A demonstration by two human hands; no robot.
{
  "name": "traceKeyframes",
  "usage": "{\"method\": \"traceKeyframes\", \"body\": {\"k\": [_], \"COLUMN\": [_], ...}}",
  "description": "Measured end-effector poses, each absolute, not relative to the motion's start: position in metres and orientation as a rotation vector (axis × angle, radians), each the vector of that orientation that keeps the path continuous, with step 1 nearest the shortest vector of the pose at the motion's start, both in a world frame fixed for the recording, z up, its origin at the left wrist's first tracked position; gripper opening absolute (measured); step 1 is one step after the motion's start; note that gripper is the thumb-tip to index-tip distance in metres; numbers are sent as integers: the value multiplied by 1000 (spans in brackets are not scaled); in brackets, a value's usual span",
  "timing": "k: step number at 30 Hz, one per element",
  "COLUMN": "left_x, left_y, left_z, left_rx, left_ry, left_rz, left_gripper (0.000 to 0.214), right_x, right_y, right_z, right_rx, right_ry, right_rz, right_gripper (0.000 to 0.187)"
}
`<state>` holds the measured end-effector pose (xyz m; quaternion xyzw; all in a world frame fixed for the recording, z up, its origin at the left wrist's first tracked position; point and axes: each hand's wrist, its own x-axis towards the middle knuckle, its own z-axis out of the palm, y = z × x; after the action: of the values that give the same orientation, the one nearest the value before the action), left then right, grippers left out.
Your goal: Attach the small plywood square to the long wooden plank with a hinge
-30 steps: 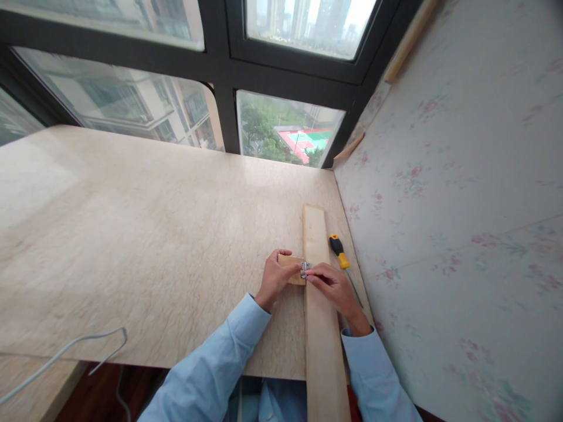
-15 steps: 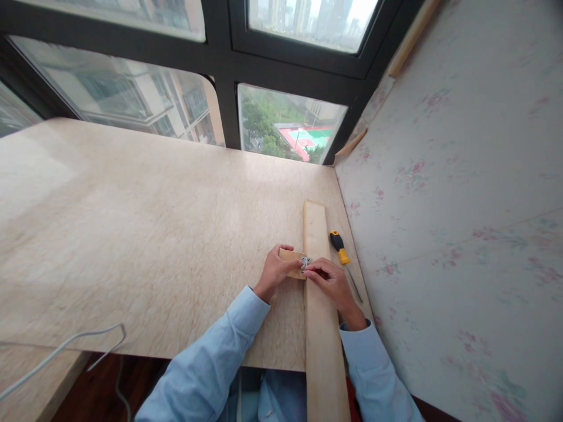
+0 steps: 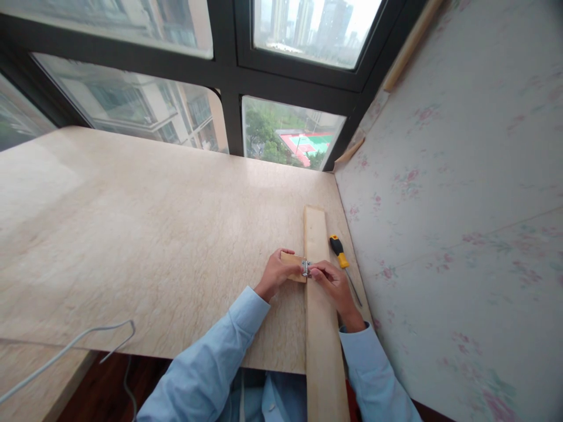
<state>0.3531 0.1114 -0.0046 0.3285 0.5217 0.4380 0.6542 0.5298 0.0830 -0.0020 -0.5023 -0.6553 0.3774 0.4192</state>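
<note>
My left hand is closed around a small wooden block, its thumb reaching to a small silver metal hinge. The hinge spans the joint between the block and a long pale wooden board, which runs toward me past the table edge. Thumb and fingertips of my right hand pinch together at the hinge's right side, above the board. Whatever is between them is too small to make out. A screwdriver with a black and yellow handle lies to the right of the board.
The marble-patterned tabletop ends at dark-framed windows ahead and a floral-papered wall on the right. A white cable curls over the near left edge.
My right fingertips have shifted slightly right, uncovering more of the hinge. My left hand keeps its hold on the block. The view has tilted up a little.
</note>
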Motion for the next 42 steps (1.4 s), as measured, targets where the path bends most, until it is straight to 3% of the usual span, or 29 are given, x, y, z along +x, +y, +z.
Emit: {"method": "traceKeyframes", "body": {"k": [3, 7, 12, 20, 29, 35, 42], "left_x": [353, 354, 354, 355, 354, 354, 354], "left_y": [111, 112, 112, 110, 111, 111, 111], "left_z": [-5, -6, -8, -7, -7, -10, -8], "left_rx": [747, 726, 741, 748, 739, 752, 749], "left_ry": [1196, 1190, 1194, 1200, 1185, 1193, 1223], "left_rz": [1009, 1026, 1022, 1042, 1033, 1025, 1010], "left_gripper": [55, 54, 52, 51, 51, 52, 53], "right_x": [536, 557, 586, 589, 573, 557, 541], "right_y": [83, 89, 107, 118, 109, 101, 99], "right_z": [-1, 3, 1, -14, 39, 69, 50], "right_rx": [-1287, -1477, -1757, -1837, -1168, -919, -783], "right_ry": [-1562, -1436, -1586, -1585, -1006, -1076, -1073], "right_rz": [823, 402, 91, 334, 1050, 1041, 1012], "right_gripper": [25, 23, 31, 12, 42, 38, 31]}}
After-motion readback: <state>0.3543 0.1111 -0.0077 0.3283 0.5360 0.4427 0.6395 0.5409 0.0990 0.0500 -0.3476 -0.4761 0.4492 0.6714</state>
